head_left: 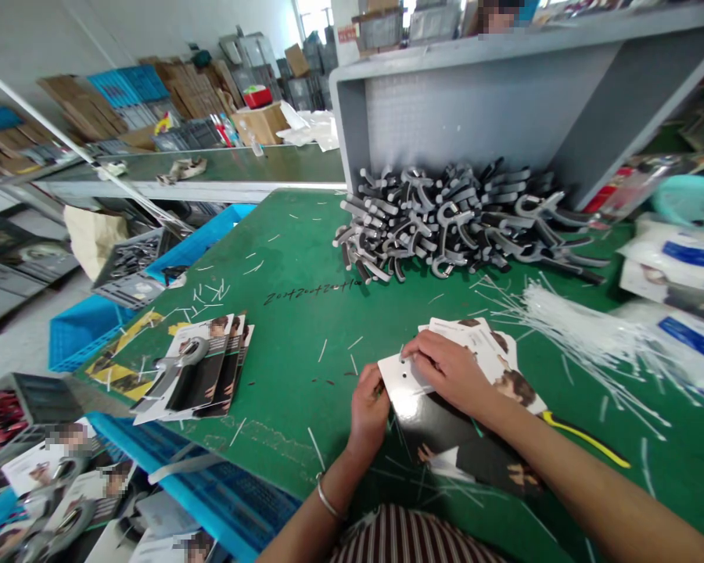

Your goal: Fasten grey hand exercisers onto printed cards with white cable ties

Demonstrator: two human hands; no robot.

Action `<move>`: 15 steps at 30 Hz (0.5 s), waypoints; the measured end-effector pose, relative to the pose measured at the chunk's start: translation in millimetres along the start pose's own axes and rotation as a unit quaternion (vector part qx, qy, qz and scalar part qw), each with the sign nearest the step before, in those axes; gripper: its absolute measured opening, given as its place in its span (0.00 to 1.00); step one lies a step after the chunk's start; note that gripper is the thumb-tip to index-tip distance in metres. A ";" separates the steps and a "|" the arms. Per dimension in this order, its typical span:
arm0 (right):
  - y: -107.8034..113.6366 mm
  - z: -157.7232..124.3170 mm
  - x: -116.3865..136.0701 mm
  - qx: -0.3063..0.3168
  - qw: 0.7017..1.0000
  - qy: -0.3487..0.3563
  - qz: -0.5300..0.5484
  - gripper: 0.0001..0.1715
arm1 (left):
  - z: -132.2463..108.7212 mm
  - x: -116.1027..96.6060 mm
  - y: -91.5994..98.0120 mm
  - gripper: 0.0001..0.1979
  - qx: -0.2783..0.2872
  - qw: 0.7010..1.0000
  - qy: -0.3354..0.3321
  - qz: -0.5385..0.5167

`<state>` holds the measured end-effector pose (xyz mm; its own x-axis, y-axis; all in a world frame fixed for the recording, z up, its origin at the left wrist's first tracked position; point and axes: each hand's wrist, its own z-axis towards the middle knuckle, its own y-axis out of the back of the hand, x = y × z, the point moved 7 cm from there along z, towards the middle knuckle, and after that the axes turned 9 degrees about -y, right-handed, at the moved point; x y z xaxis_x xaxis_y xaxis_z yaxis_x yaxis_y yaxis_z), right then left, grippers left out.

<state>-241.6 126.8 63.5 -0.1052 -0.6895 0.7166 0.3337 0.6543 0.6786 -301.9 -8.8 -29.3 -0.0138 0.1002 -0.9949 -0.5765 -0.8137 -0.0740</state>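
Head view shows a scuffed green tabletop (287, 352) strewn with thin white plastic strips, its left corner marked with yellow-and-black striped tape (123, 363). Behind it runs another green bench (240, 168), and farther back stand brown cardboard boxes (193, 90) and grey plastic crates against a pale wall. Blue plastic baskets (88, 332) sit low at the left. On the table, a large grey plastic bin (481, 102) lies tipped on its side, a heap of grey-and-black hand grips (446, 219) at its mouth. To the right lie a loose bundle of white cable ties (587, 332) and clear packets with blue labels (692, 254), their print too small to read. Black handwriting (314, 293) on the green surface gives figures joined by plus signs, the last apparently 100. Near the table's front edge, a black-and-white printed card (428, 426) with two punched holes lies partly over other cards; its small print is illegible. The person's left hand (369, 407) pinches this card's left edge; the right hand (449, 367) bends its fingers over the top by the holes, though whether it grips anything cannot be told.
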 end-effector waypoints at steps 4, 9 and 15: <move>0.1 -2.4 1.7 0.012 1.000 0.028 -0.004 0.15 | -1.2 16.5 -14.9 0.16 0.020 0.995 0.058 -0.078; -0.6 -7.9 2.7 0.038 0.998 0.044 -0.028 0.10 | -4.9 26.1 -16.7 0.18 -0.005 0.983 0.094 -0.158; -8.0 -7.5 2.3 0.056 0.994 0.056 -0.069 0.04 | 4.5 17.3 -17.7 0.24 -0.021 0.967 0.094 -0.238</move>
<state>-237.4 117.7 58.5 -0.0349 -0.8011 0.5976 0.2158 0.5778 0.7871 -295.6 9.9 -44.9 0.3958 0.3656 -0.8424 -0.4467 -0.7248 -0.5245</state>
